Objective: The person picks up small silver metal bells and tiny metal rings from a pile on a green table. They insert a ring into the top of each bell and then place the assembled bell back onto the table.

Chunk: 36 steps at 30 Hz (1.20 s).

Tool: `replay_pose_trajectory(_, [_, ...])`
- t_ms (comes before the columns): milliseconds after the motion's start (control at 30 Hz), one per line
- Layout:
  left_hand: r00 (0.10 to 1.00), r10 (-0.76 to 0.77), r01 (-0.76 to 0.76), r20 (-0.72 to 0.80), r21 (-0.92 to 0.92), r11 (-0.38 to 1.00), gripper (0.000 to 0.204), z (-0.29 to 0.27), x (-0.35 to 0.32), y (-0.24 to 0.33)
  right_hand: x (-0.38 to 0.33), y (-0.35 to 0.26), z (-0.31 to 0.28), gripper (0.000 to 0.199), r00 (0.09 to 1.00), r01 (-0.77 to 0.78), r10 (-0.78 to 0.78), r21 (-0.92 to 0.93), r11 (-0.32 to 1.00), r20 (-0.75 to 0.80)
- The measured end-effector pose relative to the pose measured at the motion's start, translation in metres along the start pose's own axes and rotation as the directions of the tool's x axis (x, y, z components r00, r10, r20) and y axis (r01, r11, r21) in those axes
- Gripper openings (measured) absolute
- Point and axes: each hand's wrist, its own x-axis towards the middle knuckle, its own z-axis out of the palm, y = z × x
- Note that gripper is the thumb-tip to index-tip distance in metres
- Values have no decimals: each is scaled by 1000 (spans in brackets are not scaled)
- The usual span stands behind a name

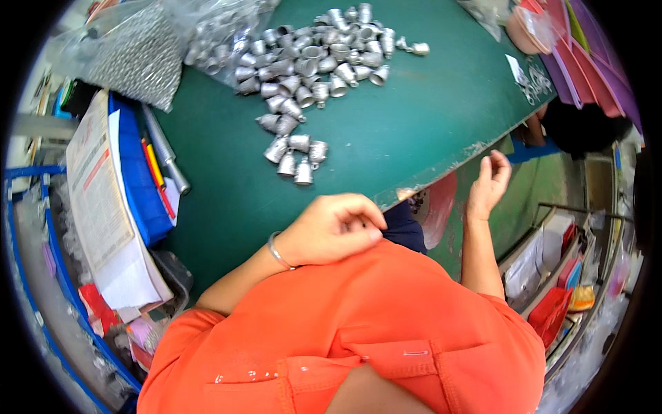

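My left hand (334, 229) is by the front edge of the green table (227, 200), above my orange top. Its fingers curl in toward the thumb, and whatever they may hold is hidden. My right hand (488, 186) is raised off the table's right edge, touching nothing visible. Its fingers are loosely bent and apart from the thumb, with nothing seen between them. Nearest to my left hand stands a small group of silver thimble-shaped metal cups (303, 170). Behind them lies a larger heap of the same metal cups (310, 65), some tipped over.
A clear bag of small metal pieces (141, 55) sits at the far left. Beside it are a blue folder with papers (103, 200) and pens. Small metal parts (534, 84) and pink and purple trays (579, 62) are at the far right. A person's dark-haired head (586, 130) shows below them.
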Motion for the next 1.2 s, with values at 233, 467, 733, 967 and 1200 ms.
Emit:
replay_pose_trajectory(233, [979, 54, -102, 198, 241, 965, 13, -4, 5, -9, -48, -158, 107, 16, 567, 408, -331, 91, 908, 755])
replay_pose_trajectory(467, [987, -6, -7, 160, 78, 997, 14, -7, 4, -7, -64, -158, 138, 27, 470, 230, -314, 229, 946, 825])
replay_pose_trajectory(733, [973, -153, 205, 176, -331, 921, 12, -9, 7, -14, -64, -153, 126, 54, 585, -251, -333, 555, 793, 740])
replay_pose_trajectory(967, [976, -215, 163, 39, -785, 598, 8, -14, 10, -24, -39, -158, 112, 53, 366, -811, -49, 344, 473, 929])
replay_pose_trajectory(1200, [968, -249, 159, 11, -796, 584, 9, -12, 10, -22, -43, -161, 107, 56, 525, -436, -48, 317, 842, 850])
